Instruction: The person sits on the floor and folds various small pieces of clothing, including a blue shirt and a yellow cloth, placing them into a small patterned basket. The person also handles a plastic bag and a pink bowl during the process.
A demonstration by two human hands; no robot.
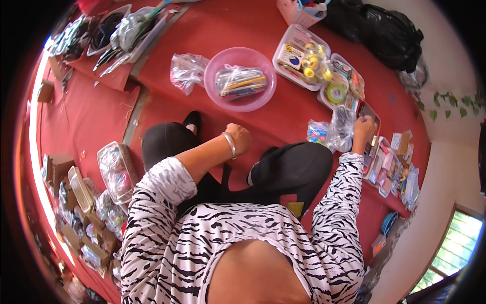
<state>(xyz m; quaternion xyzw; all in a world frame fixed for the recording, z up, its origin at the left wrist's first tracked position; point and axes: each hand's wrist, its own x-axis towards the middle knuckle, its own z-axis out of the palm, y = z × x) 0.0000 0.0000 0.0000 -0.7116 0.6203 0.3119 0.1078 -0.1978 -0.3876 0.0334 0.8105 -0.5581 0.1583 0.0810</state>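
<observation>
My left hand [238, 139], with a silver bangle at the wrist, is closed in a fist over my lap. Whatever it may hold is hidden. Off to the right, my right hand [365, 129] reaches to a dark red-edged tray [375, 112], its fingers curled; what is in them I cannot make out. Beside that hand lies a greyish clear plastic bag [342, 126], next to a small blue and pink packet [318, 131]. Ahead of me stands a pink translucent basin [240, 105] holding a plastic-wrapped bundle of pens or pencils [242, 82].
A crumpled clear bag [188, 72] touches the basin's left side. White trays [282, 71] of small goods stand at the far right, below black bags [390, 35]. More goods fill a tray [385, 190] at right and baskets [132, 172] at left. Red cloth [167, 30] covers the floor.
</observation>
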